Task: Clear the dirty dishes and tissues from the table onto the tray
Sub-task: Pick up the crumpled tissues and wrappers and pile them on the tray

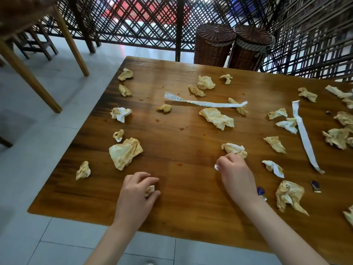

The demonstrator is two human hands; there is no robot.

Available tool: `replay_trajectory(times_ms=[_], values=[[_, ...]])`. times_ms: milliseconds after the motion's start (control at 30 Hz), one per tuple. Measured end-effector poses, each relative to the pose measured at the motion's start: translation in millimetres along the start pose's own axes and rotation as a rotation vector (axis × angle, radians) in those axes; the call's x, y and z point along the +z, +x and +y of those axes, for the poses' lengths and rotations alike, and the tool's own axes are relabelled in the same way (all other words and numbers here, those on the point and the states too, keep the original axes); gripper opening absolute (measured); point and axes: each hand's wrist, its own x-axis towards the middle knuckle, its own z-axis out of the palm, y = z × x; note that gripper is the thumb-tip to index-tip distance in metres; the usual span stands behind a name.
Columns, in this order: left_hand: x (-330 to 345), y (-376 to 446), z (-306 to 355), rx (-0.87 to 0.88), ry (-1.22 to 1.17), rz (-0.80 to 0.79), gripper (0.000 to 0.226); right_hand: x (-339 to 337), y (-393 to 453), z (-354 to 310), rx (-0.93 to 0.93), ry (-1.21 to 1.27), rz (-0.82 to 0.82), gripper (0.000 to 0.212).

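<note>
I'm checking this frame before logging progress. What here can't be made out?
- Tray: none shows in the head view, so its place is unknown.
- Table: right side cut off by the frame edge.
- Left hand: fingers hide most of its tissue.
- Right hand: only a white scrap shows.
- Blue wrapper: forearm partly covers it.

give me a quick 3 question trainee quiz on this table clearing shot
1. True or false: the left hand is curled round a small tissue wad.
2. Multiple choice: what stands beyond the far edge of the table? A) two wicker baskets B) a metal sink C) a fridge
3. Fill in: the right hand reaches a crumpled tissue while already pinching a small white ____.

Key:
1. True.
2. A, the two wicker baskets.
3. Scrap, the white scrap at its thumb side.
</note>
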Motion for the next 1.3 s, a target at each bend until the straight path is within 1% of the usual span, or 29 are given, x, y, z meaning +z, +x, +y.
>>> replay_trajectory(times_ms=[67, 133, 200, 233, 333, 400, 467, 567, 633, 667, 767, 900, 1000, 1067, 1200, 1300], values=[[1.7, 0.6, -1.2, -0.006, -0.035, 0.012, 0.026, -0.6, 8.0, 2.7, -0.003, -0.049, 0.032, 0.015], [3.8, 1.2, -2.7, -0.014, -0.053, 0.021, 0.02, 1.0, 18.5, 5.2, 0.033, -0.106, 0.03, 0.012], [5.9, 2.9, -4.3, -0.024, -0.06, 0.037, 0.017, 5.7, 26.7, 9.5, 0.109, -0.144, -0.032, 0.006], [5.7, 5.1, -5.0, -0.03, -0.059, 0.048, 0.016, 9.8, 29.6, 12.0, 0.149, -0.153, -0.08, 0.008], [3.2, 21.8, -5.7, -0.029, -0.052, 0.116, 0.016, 19.2, 31.4, 19.9, 0.259, -0.111, -0.203, 0.036], [-0.3, 40.8, -8.5, -0.047, -0.034, 0.181, 0.018, 21.9, 30.7, 22.0, 0.28, -0.081, -0.21, 0.05], [-3.6, 57.6, -12.0, -0.083, -0.005, 0.218, 0.024, 22.9, 29.5, 22.5, 0.264, -0.101, -0.191, 0.054], [-3.4, 70.6, -17.0, -0.137, 0.114, 0.247, 0.037, 23.7, 28.1, 24.6, 0.242, -0.129, -0.188, 0.049], [-0.4, 73.3, -19.8, -0.176, 0.198, 0.217, 0.045, 23.9, 27.7, 26.9, 0.232, -0.119, -0.18, 0.044], [1.6, 73.7, -21.5, -0.2, 0.204, 0.187, 0.046, 24.2, 28.0, 27.5, 0.227, -0.104, -0.174, 0.042], [7.5, 72.9, -26.7, -0.201, 0.142, 0.144, 0.039, 25.7, 28.8, 25.6, 0.209, -0.06, -0.161, 0.036], [5.1, 75.2, -30.1, -0.152, 0.081, 0.196, 0.025, 28.1, 30.1, 23.0, 0.203, -0.027, -0.152, 0.034], [-0.6, 77.5, -32.9, -0.127, 0.062, 0.2, 0.021, 28.6, 31.8, 18.7, 0.193, -0.005, -0.153, 0.036], [-6.1, 75.5, -35.2, -0.112, 0.058, 0.222, 0.02, 27.8, 32.8, 11.2, 0.169, 0.008, -0.134, 0.036], [-24.6, 66.8, -47.1, -0.129, 0.045, 0.332, 0.023, 26.4, 36.8, -9.4, 0.111, 0.039, -0.083, 0.041], [-38.0, 55.6, -64.6, -0.157, 0.097, 0.354, 0.028, 26.5, 38.7, -24.2, 0.078, 0.06, -0.061, 0.043]])
